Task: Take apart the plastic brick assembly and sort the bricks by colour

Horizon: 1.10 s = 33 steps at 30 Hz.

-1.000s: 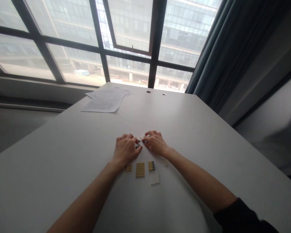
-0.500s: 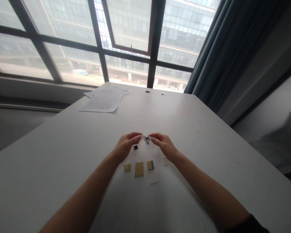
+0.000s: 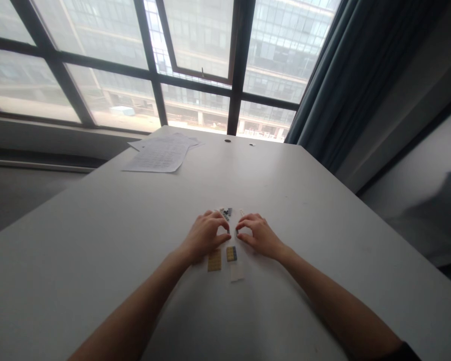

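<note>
My left hand (image 3: 207, 231) is closed in a pinch, thumb and forefinger around a small grey toy brick (image 3: 228, 231). Facing it across a narrow gap, my right hand (image 3: 261, 235) pinches another small grey piece (image 3: 236, 232). Just beyond the left fingers lies a little pile of grey and black bricks (image 3: 226, 212). Closer to me are a studded tan plate (image 3: 214, 261), a tan block with a blue-grey side (image 3: 231, 253) and a flat white square piece (image 3: 237, 273). The left hand covers part of the table beside the tan plate.
Small white pieces (image 3: 242, 212) lie just past the right fingers. Printed papers (image 3: 160, 155) rest on the far left of the white table (image 3: 285, 180). Two small round spots sit near its far edge, with windows behind and a dark curtain (image 3: 334, 95) to the right.
Both hands have come back toward me from the small brick pile, fingers still pinched. The black brick and the small tan piece at left are now covered by my left hand.
</note>
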{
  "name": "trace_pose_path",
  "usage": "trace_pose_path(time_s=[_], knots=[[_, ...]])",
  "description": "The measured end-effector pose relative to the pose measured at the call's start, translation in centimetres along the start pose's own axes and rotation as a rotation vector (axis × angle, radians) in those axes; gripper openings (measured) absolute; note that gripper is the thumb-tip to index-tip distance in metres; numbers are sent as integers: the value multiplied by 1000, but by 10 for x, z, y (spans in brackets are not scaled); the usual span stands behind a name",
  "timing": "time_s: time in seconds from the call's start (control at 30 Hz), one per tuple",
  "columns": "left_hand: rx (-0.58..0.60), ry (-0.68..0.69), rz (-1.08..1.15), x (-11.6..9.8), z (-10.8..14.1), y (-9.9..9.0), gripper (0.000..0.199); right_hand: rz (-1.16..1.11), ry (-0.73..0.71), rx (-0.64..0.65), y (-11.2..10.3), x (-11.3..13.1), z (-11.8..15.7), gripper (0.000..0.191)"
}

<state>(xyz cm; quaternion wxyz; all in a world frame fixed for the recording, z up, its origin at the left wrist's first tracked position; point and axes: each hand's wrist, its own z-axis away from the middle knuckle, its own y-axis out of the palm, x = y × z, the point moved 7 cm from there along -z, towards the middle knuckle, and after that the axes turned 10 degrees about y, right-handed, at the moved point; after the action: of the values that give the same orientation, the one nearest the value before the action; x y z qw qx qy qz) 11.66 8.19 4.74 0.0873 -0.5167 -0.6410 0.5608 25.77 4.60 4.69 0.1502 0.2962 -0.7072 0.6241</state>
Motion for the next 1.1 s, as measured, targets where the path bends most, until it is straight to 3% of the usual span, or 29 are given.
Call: trace_pose_path(time_s=[0.2, 0.47, 1.1], knots=[[83, 8, -195, -4, 4, 9, 12, 151, -46, 51, 18, 0, 4, 17], [72, 33, -197, -3, 5, 6, 15, 110, -6, 35, 17, -7, 2, 12], [126, 72, -180, -8, 5, 11, 19, 137, -23, 11, 20, 2, 3, 10]])
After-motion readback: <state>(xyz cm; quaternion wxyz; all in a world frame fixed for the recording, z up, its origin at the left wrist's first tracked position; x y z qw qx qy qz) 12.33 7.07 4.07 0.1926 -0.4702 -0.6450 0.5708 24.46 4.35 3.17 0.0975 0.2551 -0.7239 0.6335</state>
